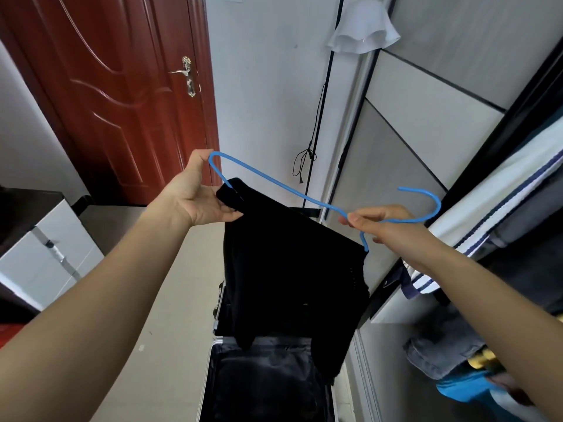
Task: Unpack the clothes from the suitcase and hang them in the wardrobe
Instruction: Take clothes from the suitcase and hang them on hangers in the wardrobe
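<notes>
Both bare arms are reaching forward and up at about chest height. The left hand [199, 199] is turning its palm toward the camera, its thumb lying against the rounded left end of one blue hanger [316, 202] and its fingers curling round the top corner of one black garment [289, 269]. The right hand [387, 226] is facing knuckles-up and pinching the hanger's wire between thumb and forefinger just below the hook, which is curving away to the right. The hanger is spanning the gap between the two hands, tilting down toward the right. The garment is draping from the hanger, hanging below and between the hands, with its lower end dangling over one open suitcase [210, 376] that is lying on the floor, showing its dark lining. At the right, the wardrobe [426, 102] is standing open just beside the right forearm, with a white striped garment [493, 202] hanging inside it.
</notes>
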The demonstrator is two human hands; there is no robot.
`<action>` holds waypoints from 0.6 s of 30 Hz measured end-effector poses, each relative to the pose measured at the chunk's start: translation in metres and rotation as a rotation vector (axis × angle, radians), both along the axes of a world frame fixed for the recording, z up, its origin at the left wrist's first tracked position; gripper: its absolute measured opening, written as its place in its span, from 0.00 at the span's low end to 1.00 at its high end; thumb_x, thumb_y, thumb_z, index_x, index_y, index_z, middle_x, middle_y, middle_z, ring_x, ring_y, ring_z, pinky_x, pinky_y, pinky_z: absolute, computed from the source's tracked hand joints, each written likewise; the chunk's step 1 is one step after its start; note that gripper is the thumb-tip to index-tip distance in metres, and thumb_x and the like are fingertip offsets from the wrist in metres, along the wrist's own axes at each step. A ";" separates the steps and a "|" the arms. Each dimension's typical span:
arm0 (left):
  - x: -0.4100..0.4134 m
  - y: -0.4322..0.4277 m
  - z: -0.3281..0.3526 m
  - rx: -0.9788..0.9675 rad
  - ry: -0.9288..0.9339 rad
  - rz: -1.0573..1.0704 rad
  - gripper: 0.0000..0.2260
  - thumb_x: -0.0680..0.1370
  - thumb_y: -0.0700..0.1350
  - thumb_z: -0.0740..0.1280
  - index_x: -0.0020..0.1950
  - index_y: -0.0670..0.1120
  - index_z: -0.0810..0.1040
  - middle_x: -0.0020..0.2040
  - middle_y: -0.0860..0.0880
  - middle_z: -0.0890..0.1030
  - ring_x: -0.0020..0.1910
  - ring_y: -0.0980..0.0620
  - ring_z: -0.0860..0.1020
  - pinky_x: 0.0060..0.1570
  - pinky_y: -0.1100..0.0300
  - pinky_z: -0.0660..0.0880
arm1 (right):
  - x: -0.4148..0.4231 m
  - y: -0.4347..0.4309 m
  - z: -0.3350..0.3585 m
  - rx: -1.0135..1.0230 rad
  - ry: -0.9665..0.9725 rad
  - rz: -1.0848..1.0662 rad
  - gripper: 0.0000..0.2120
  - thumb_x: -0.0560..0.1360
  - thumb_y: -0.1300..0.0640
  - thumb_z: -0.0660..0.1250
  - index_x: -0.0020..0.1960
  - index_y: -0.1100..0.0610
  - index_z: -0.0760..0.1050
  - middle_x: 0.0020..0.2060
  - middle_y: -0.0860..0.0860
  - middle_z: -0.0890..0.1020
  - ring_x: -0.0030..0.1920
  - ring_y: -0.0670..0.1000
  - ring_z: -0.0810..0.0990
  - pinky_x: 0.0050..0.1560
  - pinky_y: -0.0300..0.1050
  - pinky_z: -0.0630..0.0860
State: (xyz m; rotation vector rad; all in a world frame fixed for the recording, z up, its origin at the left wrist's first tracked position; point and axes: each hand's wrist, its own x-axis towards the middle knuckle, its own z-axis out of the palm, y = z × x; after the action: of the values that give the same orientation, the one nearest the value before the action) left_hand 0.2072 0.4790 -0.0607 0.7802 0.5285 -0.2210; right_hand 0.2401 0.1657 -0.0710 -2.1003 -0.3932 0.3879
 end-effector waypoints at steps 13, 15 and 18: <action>0.001 0.015 0.026 0.365 -0.160 -0.197 0.26 0.58 0.58 0.61 0.42 0.39 0.80 0.47 0.42 0.81 0.48 0.45 0.80 0.50 0.52 0.80 | 0.046 0.005 0.026 0.082 0.156 0.001 0.14 0.79 0.49 0.63 0.37 0.55 0.75 0.42 0.48 0.78 0.45 0.49 0.74 0.46 0.48 0.71; -0.001 0.019 0.023 0.485 -0.105 -0.279 0.23 0.60 0.57 0.60 0.37 0.39 0.82 0.45 0.41 0.82 0.45 0.44 0.81 0.49 0.51 0.81 | 0.051 0.003 0.013 0.006 0.197 0.046 0.16 0.79 0.47 0.63 0.36 0.54 0.74 0.38 0.50 0.75 0.41 0.49 0.75 0.45 0.50 0.73; -0.007 0.018 0.008 0.498 -0.025 -0.330 0.24 0.70 0.58 0.58 0.39 0.39 0.83 0.42 0.39 0.82 0.40 0.43 0.82 0.44 0.51 0.82 | 0.058 0.001 0.011 -0.017 0.139 0.055 0.15 0.78 0.48 0.66 0.37 0.55 0.77 0.38 0.52 0.77 0.41 0.50 0.77 0.50 0.52 0.78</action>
State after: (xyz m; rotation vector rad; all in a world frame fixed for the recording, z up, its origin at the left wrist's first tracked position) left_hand 0.2004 0.4974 -0.0529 1.3557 0.4325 -0.3920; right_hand 0.2980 0.1671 -0.0604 -2.0679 -0.3676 0.5686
